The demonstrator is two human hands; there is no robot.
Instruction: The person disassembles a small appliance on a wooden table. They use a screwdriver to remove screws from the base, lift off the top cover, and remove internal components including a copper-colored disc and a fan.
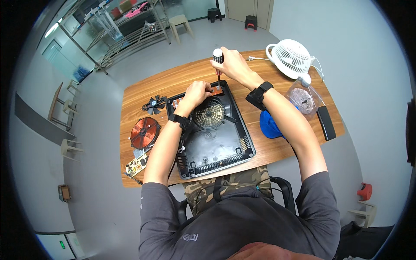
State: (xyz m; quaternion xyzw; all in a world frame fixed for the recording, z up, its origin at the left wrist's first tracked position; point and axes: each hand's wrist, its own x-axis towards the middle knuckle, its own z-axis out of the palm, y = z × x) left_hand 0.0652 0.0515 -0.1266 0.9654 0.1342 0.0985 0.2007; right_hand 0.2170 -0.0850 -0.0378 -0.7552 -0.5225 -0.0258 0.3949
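A black plastic casing (216, 147), open on top with a round fan grille (209, 113), lies on the table in front of me. Along its far edge runs a narrow orange-brown circuit board (217, 90), partly hidden by my left hand. My right hand (234, 65) is wrapped round a screwdriver (218, 56) with a white-capped, dark handle. It stands nearly upright, its tip down at the board's right end. My left hand (198, 92) has its fingers closed at the board, beside the screwdriver tip; the fingertips are partly hidden.
Left of the casing lie a black fan (154, 105), a copper coil (144, 132) and a populated circuit board (137, 165). To the right are a white fan-like appliance (291, 58), a clear container (304, 100), a blue cloth item (270, 125) and a black oblong case (326, 123) on the wooden table (253, 108).
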